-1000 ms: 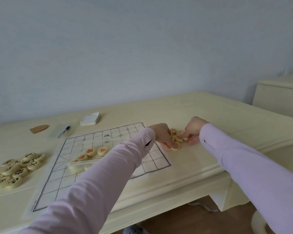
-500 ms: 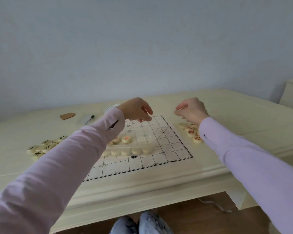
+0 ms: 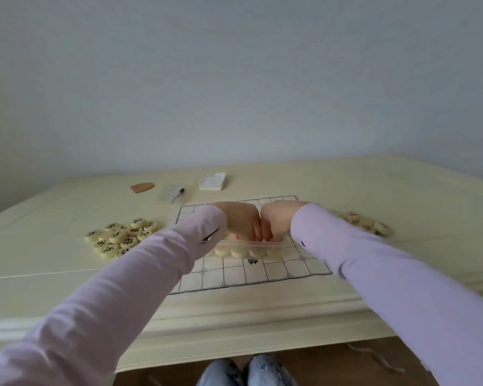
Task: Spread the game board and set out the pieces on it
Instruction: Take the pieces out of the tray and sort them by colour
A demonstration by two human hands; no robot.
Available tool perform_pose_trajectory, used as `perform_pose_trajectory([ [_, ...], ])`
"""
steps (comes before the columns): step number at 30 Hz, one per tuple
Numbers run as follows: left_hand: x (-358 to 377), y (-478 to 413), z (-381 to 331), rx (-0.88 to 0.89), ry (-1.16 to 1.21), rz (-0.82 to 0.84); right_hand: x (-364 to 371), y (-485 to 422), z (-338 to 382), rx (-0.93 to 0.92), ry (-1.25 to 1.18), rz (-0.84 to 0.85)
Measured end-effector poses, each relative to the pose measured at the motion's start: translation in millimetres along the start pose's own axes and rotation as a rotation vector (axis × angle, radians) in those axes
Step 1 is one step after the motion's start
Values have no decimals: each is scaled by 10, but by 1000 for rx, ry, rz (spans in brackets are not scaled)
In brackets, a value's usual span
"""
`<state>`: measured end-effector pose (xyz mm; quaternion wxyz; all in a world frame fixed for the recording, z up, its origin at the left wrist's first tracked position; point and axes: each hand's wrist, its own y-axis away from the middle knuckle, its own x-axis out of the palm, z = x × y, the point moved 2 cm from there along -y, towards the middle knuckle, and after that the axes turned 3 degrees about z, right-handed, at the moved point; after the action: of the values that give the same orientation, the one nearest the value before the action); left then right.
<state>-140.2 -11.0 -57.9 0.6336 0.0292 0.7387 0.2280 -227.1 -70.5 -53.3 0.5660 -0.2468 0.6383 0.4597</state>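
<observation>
The game board (image 3: 262, 271) lay spread flat near the front edge of the table (image 3: 374, 185), with a clear tray (image 3: 273, 246) resting across its middle and a row of pale pieces (image 3: 239, 252) showing through the tray's near wall. The left hand (image 3: 241, 220) and right hand (image 3: 275, 220) met knuckle to knuckle above the tray, fingers curled down into it (whether they pinched a piece could not be told). A heap of black-marked pieces (image 3: 120, 238) sat off the board's left edge, and red-marked pieces (image 3: 371, 225) off its right edge. Toward the table's back edge lay a notepad (image 3: 212, 181) and a pen (image 3: 177, 195).
</observation>
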Motion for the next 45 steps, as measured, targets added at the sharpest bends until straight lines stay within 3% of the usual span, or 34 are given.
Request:
perform_pose_trajectory([
  [10, 35, 16, 88, 4, 64, -36, -10, -69, 11, -31, 21, -48],
  [16, 5, 26, 162, -20, 153, -356, -32, -9, -16, -42, -15, -291],
  [21, -24, 124, 260, 29, 171, -250, -89, -26, -61, -72, -19, -192],
  [26, -77, 191, 374, 32, 183, -179, -156, -22, -102, -60, -57, -213],
  [32, 18, 151, 346, 46, 66, -44, -148, -43, -76, -13, 11, -165],
  [35, 41, 102, 354, 52, 100, -90, -94, -91, -68, 6, 54, -140],
  [39, -25, 26, 304, 29, 160, -291, -78, -114, -57, -9, 43, -155],
  [45, 54, -119, 238, -19, 41, -247, -92, -73, -43, -21, 13, -261],
])
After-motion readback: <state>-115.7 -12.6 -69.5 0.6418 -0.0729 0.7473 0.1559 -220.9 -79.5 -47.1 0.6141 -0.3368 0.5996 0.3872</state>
